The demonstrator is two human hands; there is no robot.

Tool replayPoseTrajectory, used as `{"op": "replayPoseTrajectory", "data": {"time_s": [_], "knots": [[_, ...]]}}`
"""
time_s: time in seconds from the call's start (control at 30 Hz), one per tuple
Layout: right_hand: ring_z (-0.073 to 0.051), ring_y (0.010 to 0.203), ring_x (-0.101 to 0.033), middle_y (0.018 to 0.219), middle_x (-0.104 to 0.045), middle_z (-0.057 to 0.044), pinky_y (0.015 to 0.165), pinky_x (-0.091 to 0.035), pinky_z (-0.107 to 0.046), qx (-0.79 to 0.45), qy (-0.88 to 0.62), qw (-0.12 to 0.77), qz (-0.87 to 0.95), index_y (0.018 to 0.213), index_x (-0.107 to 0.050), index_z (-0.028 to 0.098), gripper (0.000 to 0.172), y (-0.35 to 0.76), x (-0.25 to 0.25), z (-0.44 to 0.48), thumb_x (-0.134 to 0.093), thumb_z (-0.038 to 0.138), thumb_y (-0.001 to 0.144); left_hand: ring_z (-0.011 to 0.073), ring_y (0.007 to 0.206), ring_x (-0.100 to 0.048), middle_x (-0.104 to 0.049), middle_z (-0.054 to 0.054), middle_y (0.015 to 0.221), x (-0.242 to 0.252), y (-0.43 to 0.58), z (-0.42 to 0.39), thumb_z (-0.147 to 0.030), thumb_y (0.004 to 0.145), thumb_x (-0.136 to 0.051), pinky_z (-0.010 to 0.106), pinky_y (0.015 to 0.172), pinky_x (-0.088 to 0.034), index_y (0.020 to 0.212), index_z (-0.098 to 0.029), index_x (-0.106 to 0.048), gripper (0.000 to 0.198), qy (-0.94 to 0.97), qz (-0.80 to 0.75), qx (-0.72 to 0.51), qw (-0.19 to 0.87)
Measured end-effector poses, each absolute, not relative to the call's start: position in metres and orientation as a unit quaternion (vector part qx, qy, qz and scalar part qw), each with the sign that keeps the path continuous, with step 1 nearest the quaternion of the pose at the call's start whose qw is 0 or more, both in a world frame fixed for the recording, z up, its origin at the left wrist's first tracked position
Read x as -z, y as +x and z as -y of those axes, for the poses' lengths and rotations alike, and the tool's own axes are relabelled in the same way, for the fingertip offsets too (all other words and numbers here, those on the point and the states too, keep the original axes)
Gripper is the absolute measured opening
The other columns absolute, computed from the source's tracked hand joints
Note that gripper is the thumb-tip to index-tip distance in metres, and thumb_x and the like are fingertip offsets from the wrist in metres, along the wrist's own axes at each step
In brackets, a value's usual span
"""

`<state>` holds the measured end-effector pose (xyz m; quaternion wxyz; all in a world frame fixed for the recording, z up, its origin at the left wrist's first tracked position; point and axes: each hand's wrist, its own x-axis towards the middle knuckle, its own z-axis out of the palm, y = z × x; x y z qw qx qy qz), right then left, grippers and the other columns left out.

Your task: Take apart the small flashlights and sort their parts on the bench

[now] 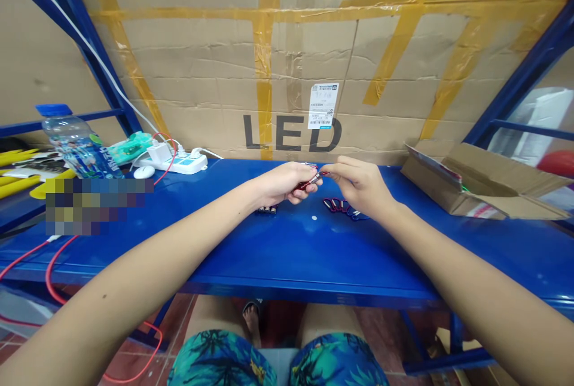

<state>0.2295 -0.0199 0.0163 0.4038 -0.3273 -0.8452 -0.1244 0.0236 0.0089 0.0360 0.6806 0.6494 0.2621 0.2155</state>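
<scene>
Over the far half of a blue steel bench [287, 242], the left hand [281, 184] curls closed around a small red-and-silver metal piece [310, 180], while the right hand [361, 186] pinches its other end between thumb and fingers. Just nearer lie a few small dark parts [268, 210] at left and a cluster of red-and-blue pieces [343, 208] at right.
</scene>
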Motion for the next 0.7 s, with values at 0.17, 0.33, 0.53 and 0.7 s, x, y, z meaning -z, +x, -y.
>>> {"op": "replayPoseTrajectory", "data": {"time_s": [0.17,0.33,0.53,0.7], "knots": [[-0.018,0.072,-0.062,0.078,-0.068,-0.006,0.068,-0.047,-0.032,0.089,-0.354,0.42,0.831,0.095,-0.073,0.02,0.025,0.23,-0.017,0.017,-0.048,0.025,0.098,0.0059,0.049,-0.033,-0.046,-0.001,0.069,-0.04,0.019,-0.017,-0.032,0.092,-0.054,0.022,0.045,-0.017,0.087,-0.02,-0.055,0.013,0.704,-0.31,-0.24,0.592],[-0.022,0.08,-0.068,0.088,-0.075,-0.008,0.073,-0.05,-0.035,0.033,-0.4,0.43,0.809,0.09,-0.073,0.02,0.021,0.237,-0.017,0.01,-0.053,0.026,0.094,0.0149,0.074,-0.055,-0.065,0.006,0.083,-0.038,0.014,-0.054,-0.021,0.081,-0.058,0.028,0.066,-0.04,0.081,-0.015,-0.064,0.009,0.864,-0.386,-0.252,0.203],[-0.022,0.074,-0.067,0.081,-0.074,-0.007,0.067,-0.05,-0.034,-0.009,-0.433,0.402,0.806,0.087,-0.074,0.019,0.023,0.246,-0.015,0.004,-0.055,0.031,0.092,0.0149,0.061,-0.049,-0.063,0.006,0.07,-0.035,0.025,-0.099,-0.012,0.074,-0.059,0.031,0.065,-0.039,0.071,-0.016,-0.07,0.012,0.946,-0.321,-0.046,-0.006],[-0.02,0.074,-0.066,0.083,-0.074,-0.006,0.066,-0.048,-0.033,-0.019,-0.435,0.392,0.81,0.088,-0.073,0.019,0.023,0.249,-0.017,0.004,-0.054,0.03,0.093,0.0152,0.064,-0.051,-0.062,0.004,0.069,-0.03,0.035,-0.114,-0.006,0.07,-0.061,0.03,0.07,-0.041,0.073,-0.017,-0.072,0.016,0.957,-0.289,0.004,-0.02]]}}
